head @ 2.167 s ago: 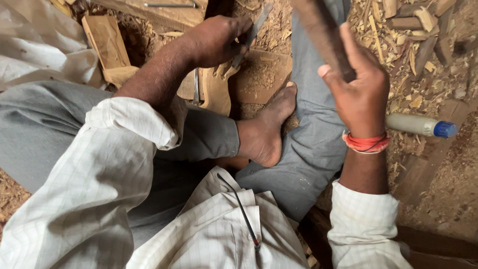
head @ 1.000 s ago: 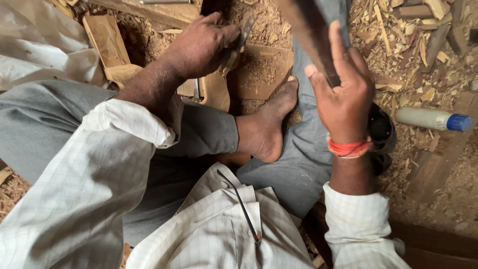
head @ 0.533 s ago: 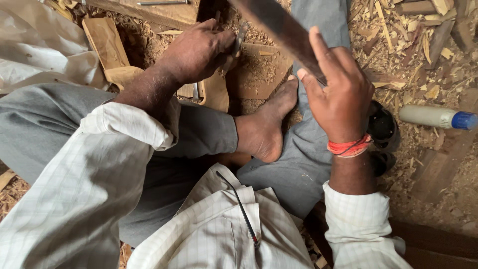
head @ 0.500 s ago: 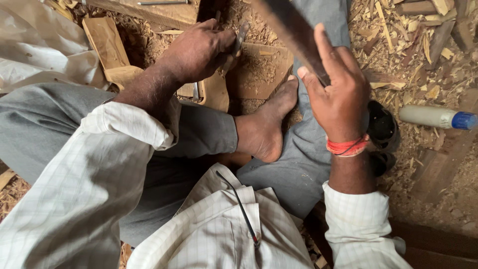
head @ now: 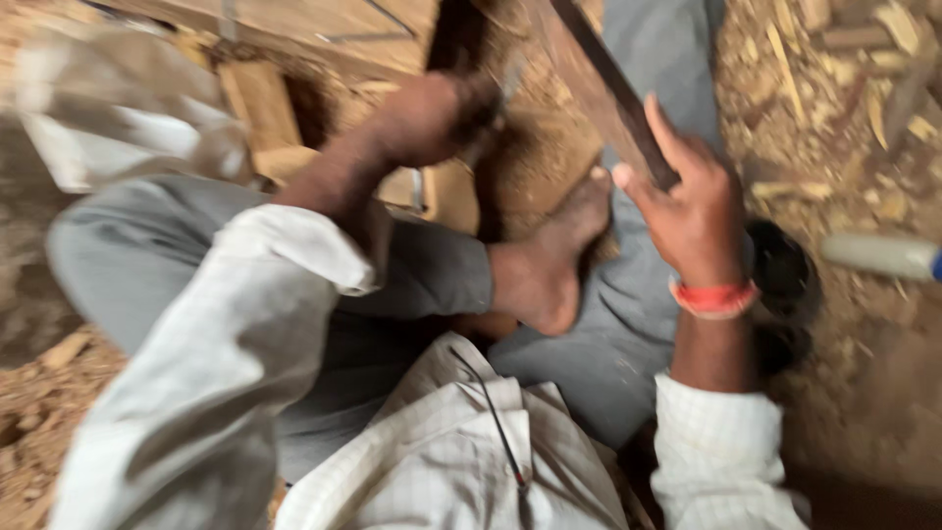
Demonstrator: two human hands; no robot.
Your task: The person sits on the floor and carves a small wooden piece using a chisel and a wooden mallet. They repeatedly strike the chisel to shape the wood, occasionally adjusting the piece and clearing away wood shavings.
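Observation:
My right hand (head: 692,201) grips a long dark wooden piece (head: 599,88) that slants up and to the left; a red band circles the wrist. My left hand (head: 432,118) is closed around a thin metal tool (head: 505,83) held down against a wooden workpiece (head: 535,172) on the ground. My bare foot (head: 549,260) rests against that workpiece, between the two hands. The picture is blurred by motion.
Wood chips and sawdust (head: 834,108) cover the ground on the right. A white bottle with a blue cap (head: 883,257) lies at the right edge. Wooden blocks (head: 260,113) and a pale cloth (head: 118,108) sit at the upper left. A dark round object (head: 780,280) lies behind my right wrist.
My right hand has swung the dark wooden piece leftward and lower, toward my left hand. The left hand stays on the tool at the workpiece. The view has shifted and blurred.

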